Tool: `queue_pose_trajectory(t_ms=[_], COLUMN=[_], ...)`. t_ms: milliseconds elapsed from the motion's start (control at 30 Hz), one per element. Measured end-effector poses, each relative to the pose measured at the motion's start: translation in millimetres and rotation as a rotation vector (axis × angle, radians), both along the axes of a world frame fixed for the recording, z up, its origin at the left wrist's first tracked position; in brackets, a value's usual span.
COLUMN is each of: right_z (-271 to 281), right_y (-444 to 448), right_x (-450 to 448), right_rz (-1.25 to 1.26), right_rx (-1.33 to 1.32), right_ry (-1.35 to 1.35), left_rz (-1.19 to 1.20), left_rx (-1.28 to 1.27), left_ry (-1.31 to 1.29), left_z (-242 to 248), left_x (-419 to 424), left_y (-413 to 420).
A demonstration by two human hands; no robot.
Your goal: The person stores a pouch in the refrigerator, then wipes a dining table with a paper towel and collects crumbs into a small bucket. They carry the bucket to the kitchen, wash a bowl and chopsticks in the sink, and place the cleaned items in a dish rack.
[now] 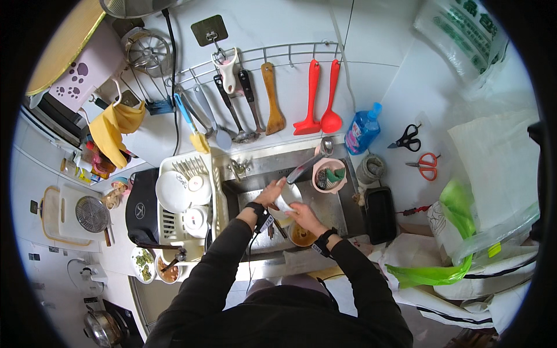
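Under the tap spout (304, 168), a white bowl (289, 196) is tilted between my two hands over the stainless-steel sink (333, 213). My left hand (269, 195) grips its left side close to the spout. On the lower right rim, my right hand (304, 215) holds it with fingers and thumb. Below, a bowl with orange-brown liquid (301, 235) stands in the sink. Several chopsticks (278, 229) lie left of that bowl. Part of another pale dish shows beneath my hands, mostly covered.
Left of the sink stands a cream dish rack (167, 226) with white plates and bowls. A pink strainer basket (329, 176) holds a green scouring pad at the sink's right. Beyond are a blue soap bottle (362, 132) and a black tray (381, 215). Utensils hang along the wall rail (278, 53).
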State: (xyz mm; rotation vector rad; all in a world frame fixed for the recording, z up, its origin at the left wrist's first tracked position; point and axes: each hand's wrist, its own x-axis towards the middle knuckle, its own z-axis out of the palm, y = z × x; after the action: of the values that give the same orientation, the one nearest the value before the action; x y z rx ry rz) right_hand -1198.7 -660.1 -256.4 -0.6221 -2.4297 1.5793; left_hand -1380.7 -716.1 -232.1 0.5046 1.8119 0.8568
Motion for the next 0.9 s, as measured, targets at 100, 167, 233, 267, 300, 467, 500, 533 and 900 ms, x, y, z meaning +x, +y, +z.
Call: queue_pose_trajectory(t_ms=[100,167,233,267,300,467,500,533,900], right_z=[-8,-12,-13,-13,-12,-15,-18,-22,-23], right_y=[12,22,30,34,36,45,48,51,55], right_x=[-4,-9,-17,-21,-25,-32,-31,-32,-51], right_rz=[-0.243,-0.340,-0.404,-0.447,-0.483,-0.574,-0.572,-0.584,-0.601], right_rx=[-0.422,-0.697,-0.889,-0.933,-1.012,-1.241,-1.254,-1.219,-0.608], right_ry=[0.360,0.314,0.359,0.299,0.307,0.167,0.157,0.092,0.172], left_rz=[0.018,0.020,0.057,0.095,0.120,0.354,0.370,0.443,0.087], left_rx=[-0.099,-0.120,-0.063,-0.050,0.017,0.321,0.378,0.467,0.592], left_ry=[-0.326,-0.253,-0.329,-0.356,-0.420,-0.698,-0.723,-0.794,-0.324], left_z=[16,15,4,-4,-13,-35,-34,-31,12], left_x=[-2,6,8,10,12,20,22,25,43], left_y=[-5,-16,-27,-32,-35,-49,-50,-52,-44])
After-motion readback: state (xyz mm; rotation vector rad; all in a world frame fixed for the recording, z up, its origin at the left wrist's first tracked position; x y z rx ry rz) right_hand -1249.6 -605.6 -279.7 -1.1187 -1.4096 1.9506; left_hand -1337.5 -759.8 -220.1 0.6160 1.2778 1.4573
